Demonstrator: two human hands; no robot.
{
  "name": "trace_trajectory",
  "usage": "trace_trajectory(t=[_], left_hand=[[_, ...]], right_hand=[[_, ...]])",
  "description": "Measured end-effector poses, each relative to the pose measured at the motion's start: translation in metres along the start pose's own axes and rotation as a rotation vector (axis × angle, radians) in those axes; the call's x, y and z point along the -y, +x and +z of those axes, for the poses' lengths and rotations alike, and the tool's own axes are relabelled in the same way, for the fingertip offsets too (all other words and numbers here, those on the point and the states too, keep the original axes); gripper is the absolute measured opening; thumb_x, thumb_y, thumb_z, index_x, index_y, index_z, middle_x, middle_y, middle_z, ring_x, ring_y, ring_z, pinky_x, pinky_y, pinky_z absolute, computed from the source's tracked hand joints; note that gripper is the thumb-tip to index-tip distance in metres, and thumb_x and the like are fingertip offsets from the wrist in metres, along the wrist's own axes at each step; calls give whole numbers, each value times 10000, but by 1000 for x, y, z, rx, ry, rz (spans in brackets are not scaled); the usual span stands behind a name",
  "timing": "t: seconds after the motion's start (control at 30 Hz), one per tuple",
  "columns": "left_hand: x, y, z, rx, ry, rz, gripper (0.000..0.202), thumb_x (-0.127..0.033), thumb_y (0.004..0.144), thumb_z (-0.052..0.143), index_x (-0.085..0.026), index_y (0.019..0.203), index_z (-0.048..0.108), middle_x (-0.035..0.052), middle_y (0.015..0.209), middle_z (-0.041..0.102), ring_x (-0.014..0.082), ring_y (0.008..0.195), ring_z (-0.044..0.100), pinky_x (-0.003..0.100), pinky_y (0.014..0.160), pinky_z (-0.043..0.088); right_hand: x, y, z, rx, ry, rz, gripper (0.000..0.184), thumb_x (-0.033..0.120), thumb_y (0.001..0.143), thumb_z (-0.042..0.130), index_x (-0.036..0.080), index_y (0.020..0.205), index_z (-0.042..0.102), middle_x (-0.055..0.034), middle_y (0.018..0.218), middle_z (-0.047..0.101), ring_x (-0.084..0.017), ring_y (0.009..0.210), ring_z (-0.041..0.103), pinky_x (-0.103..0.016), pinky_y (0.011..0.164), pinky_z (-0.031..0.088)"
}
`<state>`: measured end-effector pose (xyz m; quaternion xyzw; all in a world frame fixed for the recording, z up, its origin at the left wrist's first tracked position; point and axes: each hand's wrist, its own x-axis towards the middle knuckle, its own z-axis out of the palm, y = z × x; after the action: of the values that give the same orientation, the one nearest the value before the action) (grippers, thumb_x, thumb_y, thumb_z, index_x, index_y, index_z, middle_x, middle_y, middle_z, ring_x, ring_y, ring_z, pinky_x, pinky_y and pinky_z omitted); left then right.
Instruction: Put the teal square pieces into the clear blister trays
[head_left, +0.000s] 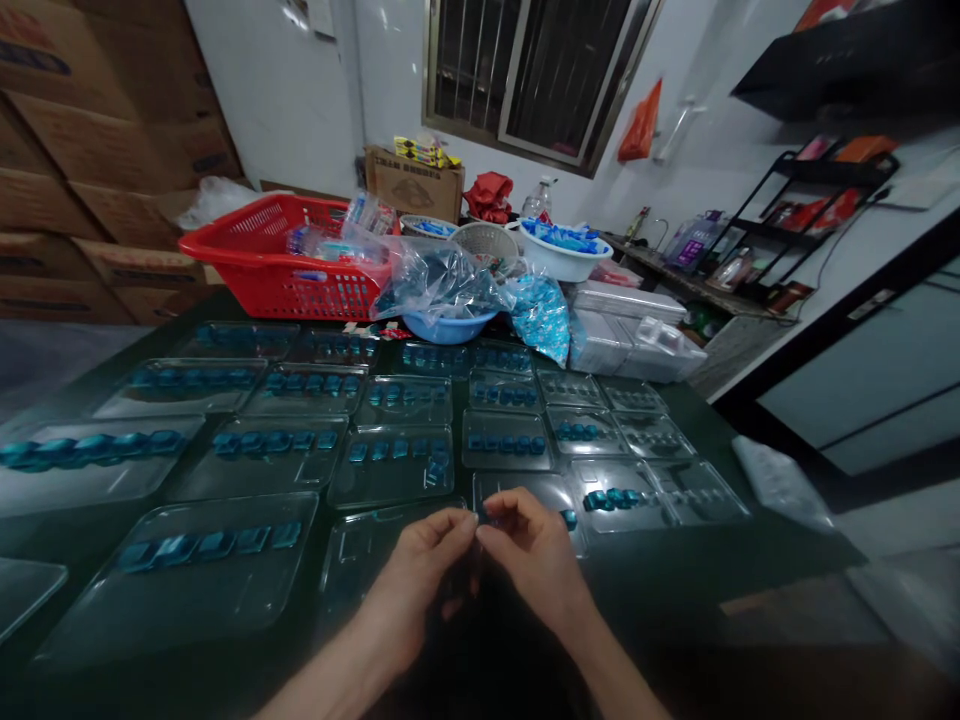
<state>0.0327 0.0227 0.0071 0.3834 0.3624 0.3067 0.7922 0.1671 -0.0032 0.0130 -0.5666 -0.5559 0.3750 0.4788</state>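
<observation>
**Two hands pinch a small blue piece above a clear tray**

Seen from a head-worn camera looking down, the person's left hand [420, 570] and right hand [536, 555] meet at the near middle of a dark bench [757, 555]. The fingertips of both are pressed together around a small blue piece [482, 516], which is mostly hidden between them. It is held just above the near edge of a clear tray [517, 487], and one blue piece already lies at that tray's right side.

Many more clear trays [390, 465] cover the bench in rows. Most hold a line of blue pieces, though some on the right look only partly filled. At the far side stand a red basket [255, 265], a blue bowl [450, 328] under a crumpled plastic bag, a white bowl [559, 262] and a stack of empty trays [630, 335]. Cardboard boxes [90, 150] are piled at the far left.

The piece is tiny and gripped only at the fingertips, so it could slip and vanish against the dark bench. The light trays lie edge to edge, so a brushing wrist or forearm could shift one and spill its row. The dim light and glare on the plastic make the pockets hard to see, so a piece could seat crooked.
</observation>
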Motion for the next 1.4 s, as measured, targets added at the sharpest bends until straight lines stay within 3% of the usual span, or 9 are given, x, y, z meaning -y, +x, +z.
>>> trace_trajectory(t=[0.13,0.43,0.53,0.63,0.73,0.8,0.97,1.2,1.4], left_hand=[[-1,3,0,47,-67,-79,257,-396,769,495,-139,767,495,12,524,456,85,457,403,155,340,163],[-1,12,10,122,-42,-337,366,-455,755,481,-98,744,564,40,563,466,82,462,406,145,343,180],[-4,13,13,107,-127,-403,362,-442,729,525,-140,925,561,33,681,475,87,504,432,149,337,206],[-6,14,12,75,-152,-442,368,-432,716,541,-136,934,559,39,705,471,91,504,424,157,329,225],[-7,15,12,48,-154,-468,344,-422,728,527,-118,886,566,44,682,469,99,501,414,164,328,229],[-8,17,13,30,-154,-466,327,-406,739,516,-110,868,567,44,661,464,98,488,401,165,326,222],[-9,19,14,-17,-131,-445,315,-396,733,528,-112,863,569,45,658,465,98,484,393,163,327,217],[-4,21,9,-15,-113,-458,316,-401,728,529,-112,844,582,54,655,472,113,497,406,177,328,237],[-4,23,7,-27,-117,-454,349,-417,714,542,-106,868,582,59,700,485,117,526,428,174,333,239]], right_hand=[[6,-5,-6,13,-90,-80,311,151,686,590,224,983,528,-6,937,500,-83,685,507,-190,594,429],[3,-24,-28,-80,-357,-217,139,151,747,508,163,874,565,-33,852,510,-99,726,500,-203,644,417],[-11,-26,-73,-287,-415,-162,122,220,751,527,176,856,571,-28,838,534,-104,707,507,-201,612,417],[-41,-22,-137,-539,-539,-60,177,300,750,523,166,850,579,-33,786,551,-118,664,507,-219,585,409],[-83,-12,-190,-598,-613,-15,197,314,718,534,137,778,598,-48,733,553,-133,634,497,-245,590,403],[-107,-5,-209,-596,-662,15,204,315,698,542,131,756,608,-51,718,558,-131,610,489,-251,587,399],[-133,4,-214,-556,-757,75,222,327,715,527,128,769,612,-41,720,572,-104,582,487,-231,570,384],[-138,3,-208,-563,-880,162,275,411,711,508,152,682,596,-4,543,540,-105,477,475,-199,459,327],[-131,5,-196,-559,-1025,147,252,335,758,458,139,830,598,-17,610,562,-108,514,495,-212,512,358]])
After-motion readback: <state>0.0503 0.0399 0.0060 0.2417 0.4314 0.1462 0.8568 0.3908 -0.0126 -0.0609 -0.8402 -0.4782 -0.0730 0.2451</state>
